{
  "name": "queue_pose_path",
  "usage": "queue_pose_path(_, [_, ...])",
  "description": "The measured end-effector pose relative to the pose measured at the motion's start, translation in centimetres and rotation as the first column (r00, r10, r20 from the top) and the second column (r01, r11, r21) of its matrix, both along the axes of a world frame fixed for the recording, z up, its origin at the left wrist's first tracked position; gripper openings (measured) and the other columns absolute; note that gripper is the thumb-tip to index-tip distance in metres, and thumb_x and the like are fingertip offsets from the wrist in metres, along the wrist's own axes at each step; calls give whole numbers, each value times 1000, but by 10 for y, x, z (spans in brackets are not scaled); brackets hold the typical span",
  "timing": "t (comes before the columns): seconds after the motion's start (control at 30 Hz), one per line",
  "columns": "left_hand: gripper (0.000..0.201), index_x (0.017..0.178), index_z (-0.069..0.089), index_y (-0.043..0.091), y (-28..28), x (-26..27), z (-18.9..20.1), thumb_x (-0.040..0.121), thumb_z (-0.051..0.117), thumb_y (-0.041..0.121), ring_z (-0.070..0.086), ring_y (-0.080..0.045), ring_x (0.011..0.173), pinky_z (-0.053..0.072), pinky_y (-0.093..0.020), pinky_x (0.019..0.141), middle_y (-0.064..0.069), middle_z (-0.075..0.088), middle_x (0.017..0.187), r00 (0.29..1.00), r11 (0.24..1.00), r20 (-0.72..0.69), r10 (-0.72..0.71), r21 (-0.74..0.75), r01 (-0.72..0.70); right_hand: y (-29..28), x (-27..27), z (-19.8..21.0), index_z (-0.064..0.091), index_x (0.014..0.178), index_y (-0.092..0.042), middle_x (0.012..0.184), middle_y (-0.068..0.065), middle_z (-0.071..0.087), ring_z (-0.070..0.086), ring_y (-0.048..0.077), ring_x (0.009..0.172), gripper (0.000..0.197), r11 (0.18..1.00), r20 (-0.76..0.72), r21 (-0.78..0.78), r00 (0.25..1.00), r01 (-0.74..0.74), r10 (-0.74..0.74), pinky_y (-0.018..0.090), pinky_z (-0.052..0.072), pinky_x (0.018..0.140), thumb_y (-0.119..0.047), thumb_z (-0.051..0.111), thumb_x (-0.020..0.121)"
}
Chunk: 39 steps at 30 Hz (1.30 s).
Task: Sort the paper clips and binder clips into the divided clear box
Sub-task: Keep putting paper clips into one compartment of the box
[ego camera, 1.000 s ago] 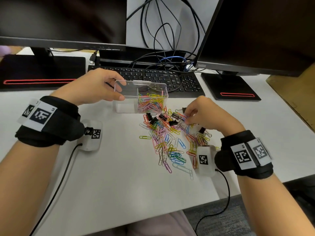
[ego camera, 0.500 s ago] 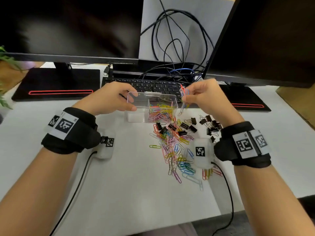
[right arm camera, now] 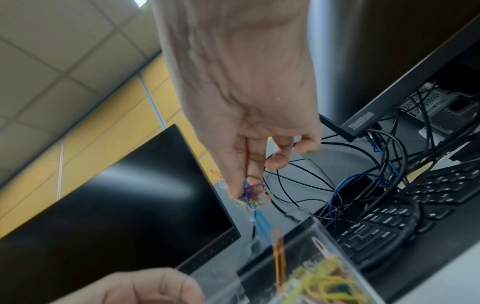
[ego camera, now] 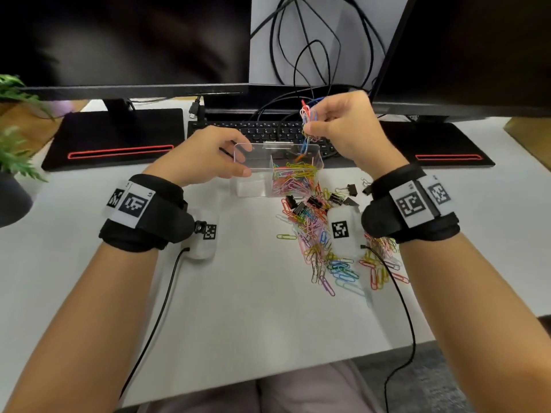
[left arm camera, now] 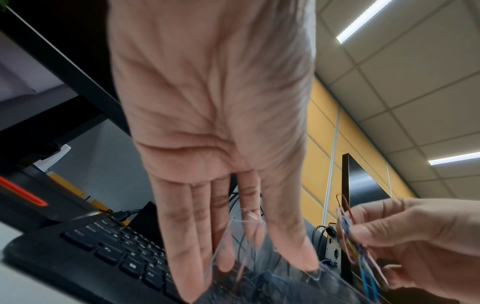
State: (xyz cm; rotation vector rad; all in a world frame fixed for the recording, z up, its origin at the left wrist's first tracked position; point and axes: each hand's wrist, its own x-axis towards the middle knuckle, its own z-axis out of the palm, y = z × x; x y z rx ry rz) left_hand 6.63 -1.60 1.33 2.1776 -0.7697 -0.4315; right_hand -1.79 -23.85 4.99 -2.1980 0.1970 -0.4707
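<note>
White desk, clear box, paper clips in right compartment

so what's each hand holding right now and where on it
The right hand pinches a bunch of coloured wire paper clips near its middle, above the divided clear plastic box. The left hand grips the box's left end.
</note>
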Motion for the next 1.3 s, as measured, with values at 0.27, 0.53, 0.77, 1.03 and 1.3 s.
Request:
queue_pose_path(0.27, [42,117,63,26,-2,0,0,79,79,20,68,-15,90,52,-22,78,2,67,104,1000,1000,4,-1,17,1,1,-1,-16,76,93,-8,85,11,72,65,19,71,12,994,-236,-105,971,7,-32,32,59,66,-8,72,82])
queue_pose_path(0.53, [44,117,63,26,-1,1,-2,77,81,22,68,-18,94,54,-30,87,3,67,104,1000,1000,-2,3,12,-3,-24,-44,-13,73,96,-14,83,-2,65,54,2,64,13,982,-211,-146,966,120,-150,12,39,56,-8,68,85])
queue_pose_path(0.77, [44,118,64,23,-3,-1,0,77,80,19,69,-21,94,50,-21,74,1,68,105,1000,1000,-16,5,8,-5,-68,-85,-11,74,84,-13,84,5,66,62,22,79,16,929,-487,-335,815,158,-315,25,48,65,1,69,80])
queue_pose_path(1.03, [43,116,64,26,-1,-4,0,77,80,20,68,-21,94,51,-26,80,1,68,105,999,999,-23,32,-1,-32,-75,-101,-27,68,85,-3,81,6,72,65,23,83,39,902,-814,-427,461,-64,-353,34,50,79,-33,85,66])
queue_pose_path(1.3, [42,115,64,25,0,-12,1,77,81,21,69,-19,95,52,-42,95,1,68,105,997,997,24,67,27,-68,-61,-89,-40,60,64,-9,42,-5,62,62,16,59,32,929,-869,-334,435,-162,-236,29,49,66,-27,86,65])
